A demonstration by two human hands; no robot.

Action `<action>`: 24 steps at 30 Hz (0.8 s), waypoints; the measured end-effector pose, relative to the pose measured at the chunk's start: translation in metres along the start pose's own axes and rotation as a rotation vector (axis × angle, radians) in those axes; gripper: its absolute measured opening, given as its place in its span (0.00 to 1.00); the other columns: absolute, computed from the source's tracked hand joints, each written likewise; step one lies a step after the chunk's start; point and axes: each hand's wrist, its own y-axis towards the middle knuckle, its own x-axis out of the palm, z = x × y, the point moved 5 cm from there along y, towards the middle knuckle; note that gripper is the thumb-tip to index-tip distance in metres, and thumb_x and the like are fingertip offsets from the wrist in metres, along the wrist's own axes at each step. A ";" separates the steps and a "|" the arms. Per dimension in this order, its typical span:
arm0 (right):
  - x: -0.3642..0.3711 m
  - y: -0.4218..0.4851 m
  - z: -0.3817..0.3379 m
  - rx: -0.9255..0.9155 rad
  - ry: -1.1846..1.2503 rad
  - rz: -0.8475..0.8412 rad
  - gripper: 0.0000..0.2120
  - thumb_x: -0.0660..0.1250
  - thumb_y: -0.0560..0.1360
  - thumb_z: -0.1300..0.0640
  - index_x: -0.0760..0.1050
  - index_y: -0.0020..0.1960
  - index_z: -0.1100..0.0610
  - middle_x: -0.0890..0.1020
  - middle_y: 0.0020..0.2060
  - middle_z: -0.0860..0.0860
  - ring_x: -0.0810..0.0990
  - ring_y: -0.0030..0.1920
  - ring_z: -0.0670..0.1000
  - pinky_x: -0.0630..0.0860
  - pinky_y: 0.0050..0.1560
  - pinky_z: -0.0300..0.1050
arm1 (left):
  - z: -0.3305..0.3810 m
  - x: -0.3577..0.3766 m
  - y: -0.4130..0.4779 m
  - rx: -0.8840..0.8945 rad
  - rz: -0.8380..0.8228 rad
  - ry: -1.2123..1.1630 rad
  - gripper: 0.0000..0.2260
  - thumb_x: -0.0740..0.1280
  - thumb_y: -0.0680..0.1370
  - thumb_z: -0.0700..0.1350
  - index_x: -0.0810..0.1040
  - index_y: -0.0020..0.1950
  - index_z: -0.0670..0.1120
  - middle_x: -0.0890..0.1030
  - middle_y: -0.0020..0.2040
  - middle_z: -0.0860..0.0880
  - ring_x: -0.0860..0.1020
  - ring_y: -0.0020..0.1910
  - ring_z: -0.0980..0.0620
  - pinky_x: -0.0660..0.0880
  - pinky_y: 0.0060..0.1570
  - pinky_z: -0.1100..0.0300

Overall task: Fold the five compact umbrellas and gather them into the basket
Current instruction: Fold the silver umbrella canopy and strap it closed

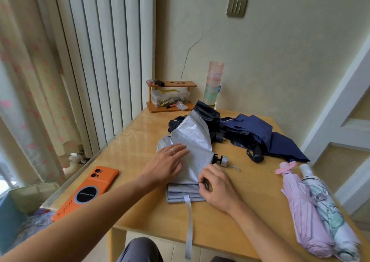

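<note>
Both hands are on the silver umbrella, which lies half-collapsed in the middle of the wooden counter. The left hand lies flat and open, palm down, pressing the canopy fabric against the counter with its fingers spread, closed around nothing. The right hand has its grip pinched on the near edge of the silver panels, fingertips curled in tight on the folded pleats. The umbrella's silver-capped handle sticks out just beyond the right hand, and its closure strap trails off the counter's near edge. Behind it a black umbrella sits crumpled, touching the silver canopy, and a navy umbrella sprawls unfolded to the right of that. At the right edge, 2 umbrellas lie side by side, already rolled: a pink umbrella and a white patterned umbrella, touching each other. An orange phone lies face down near the left forearm. At the back, a small wooden shelf and a stack of cups stand against the wall.
</note>
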 end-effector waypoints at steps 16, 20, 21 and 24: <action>0.006 0.031 -0.003 0.070 -0.010 0.105 0.06 0.63 0.77 0.58 0.70 0.41 0.55 0.72 0.40 0.46 0.70 0.43 0.48 0.70 0.43 0.42 | -0.007 0.038 -0.008 -0.029 -0.312 0.206 0.37 0.45 0.80 0.71 0.37 0.82 0.54 0.34 0.82 0.53 0.29 0.79 0.54 0.31 0.77 0.47; 0.024 0.055 0.004 0.266 0.139 0.038 0.05 0.62 0.79 0.58 0.70 0.44 0.54 0.74 0.40 0.47 0.73 0.39 0.48 0.74 0.41 0.46 | -0.006 0.040 -0.008 -0.049 -0.376 0.160 0.41 0.49 0.79 0.73 0.33 0.82 0.54 0.31 0.81 0.53 0.28 0.78 0.54 0.31 0.77 0.46; 0.031 0.058 0.009 0.303 0.140 -0.008 0.05 0.62 0.79 0.59 0.70 0.44 0.54 0.74 0.41 0.47 0.74 0.39 0.49 0.75 0.42 0.49 | -0.007 0.041 -0.007 -0.051 -0.390 0.159 0.43 0.49 0.78 0.74 0.33 0.81 0.54 0.31 0.81 0.53 0.28 0.78 0.54 0.31 0.77 0.46; 0.043 0.057 0.017 0.344 0.107 -0.071 0.04 0.62 0.77 0.62 0.69 0.44 0.55 0.74 0.42 0.49 0.73 0.42 0.51 0.75 0.46 0.55 | -0.007 0.042 -0.007 -0.062 -0.432 0.175 0.46 0.44 0.74 0.78 0.32 0.81 0.52 0.30 0.81 0.52 0.26 0.77 0.54 0.30 0.77 0.47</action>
